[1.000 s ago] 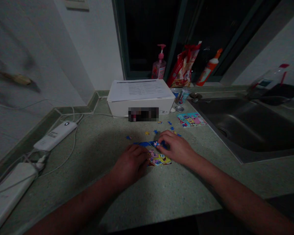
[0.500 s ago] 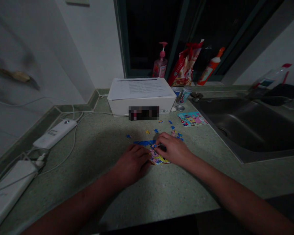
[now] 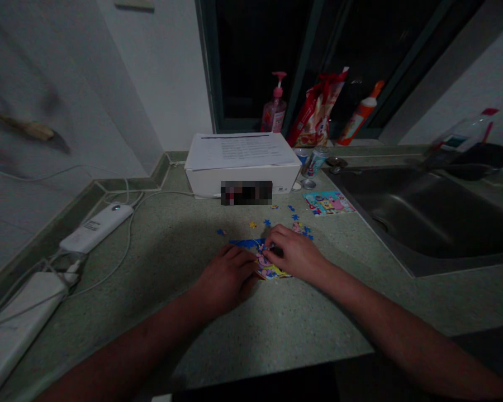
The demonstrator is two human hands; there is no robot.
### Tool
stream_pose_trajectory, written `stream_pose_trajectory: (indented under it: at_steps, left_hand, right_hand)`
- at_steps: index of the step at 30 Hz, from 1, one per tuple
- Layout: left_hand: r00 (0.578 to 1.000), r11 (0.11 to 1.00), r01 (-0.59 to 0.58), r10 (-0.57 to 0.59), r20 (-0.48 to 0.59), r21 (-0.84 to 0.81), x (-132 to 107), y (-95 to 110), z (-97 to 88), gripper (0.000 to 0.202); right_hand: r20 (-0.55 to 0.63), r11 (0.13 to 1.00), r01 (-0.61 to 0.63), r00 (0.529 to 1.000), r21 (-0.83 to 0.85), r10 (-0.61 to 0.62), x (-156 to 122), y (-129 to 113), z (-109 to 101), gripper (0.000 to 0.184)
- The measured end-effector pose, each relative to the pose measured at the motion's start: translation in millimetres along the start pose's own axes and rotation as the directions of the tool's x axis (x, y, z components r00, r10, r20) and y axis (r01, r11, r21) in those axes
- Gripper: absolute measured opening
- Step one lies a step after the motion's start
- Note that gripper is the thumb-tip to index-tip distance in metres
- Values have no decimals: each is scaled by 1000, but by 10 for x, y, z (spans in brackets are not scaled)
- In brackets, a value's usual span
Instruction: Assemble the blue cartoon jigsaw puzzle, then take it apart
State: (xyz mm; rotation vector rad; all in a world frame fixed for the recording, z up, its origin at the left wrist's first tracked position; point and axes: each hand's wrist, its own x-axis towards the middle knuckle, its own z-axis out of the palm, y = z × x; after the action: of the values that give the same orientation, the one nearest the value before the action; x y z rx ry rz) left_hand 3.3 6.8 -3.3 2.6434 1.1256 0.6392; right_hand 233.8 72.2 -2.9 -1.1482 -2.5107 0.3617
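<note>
Both hands have closed in slightly. Left hand (image 3: 225,278), fingers together, lies against the part-built jigsaw (image 3: 269,269) on the worktop (image 3: 163,268), while right hand (image 3: 297,254) bunches its fingers on the jigsaw's top edge. Loose pieces (image 3: 297,227) lie just beyond, near a picture card (image 3: 329,202) beside the sink (image 3: 436,218).

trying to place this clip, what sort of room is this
Probably a home kitchen or utility area: a stainless steel sink is set into a speckled green countertop, and a pink pump soap bottle stands on the window ledge.
</note>
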Motion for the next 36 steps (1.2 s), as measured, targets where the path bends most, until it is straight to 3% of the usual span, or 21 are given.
stream_pose_trajectory:
  at_steps: [6, 10, 12, 15, 18, 26, 36]
  left_hand:
    - [976, 995, 96, -95, -194, -5, -28, -50, -2, 12]
    - [930, 961, 209, -253, -267, -182, -37, -37, -11, 19]
    - [905, 899, 266, -357, -231, -347, -27, -6, -14, 20]
    - [866, 738, 333, -486, -120, -587, -3, 36, -8, 12]
    - [857, 627, 343, -514, -39, -699, 17, 46, 6, 3]
    - [878, 611, 291, -477, -48, -736, 20, 44, 37, 6]
    - [862, 551, 314, -507, -11, -773, 24, 26, 29, 6]
  right_hand:
    - [-89, 993, 87, 993, 77, -80, -21, 13, -104, 8]
    - [-151, 963, 225, 967, 146, -203, -42, -64, -152, 8]
    - [-167, 949, 277, 953, 153, -251, -49, -110, -157, 9]
    - [-178, 933, 331, 936, 139, -305, -53, -154, -151, 10]
    - [-163, 926, 356, 928, 125, -335, -57, -165, -146, 10]
    - [-153, 934, 337, 936, 117, -318, -73, -172, -159, 14]
    - [-185, 930, 348, 928, 122, -323, -75, -183, -153, 11]
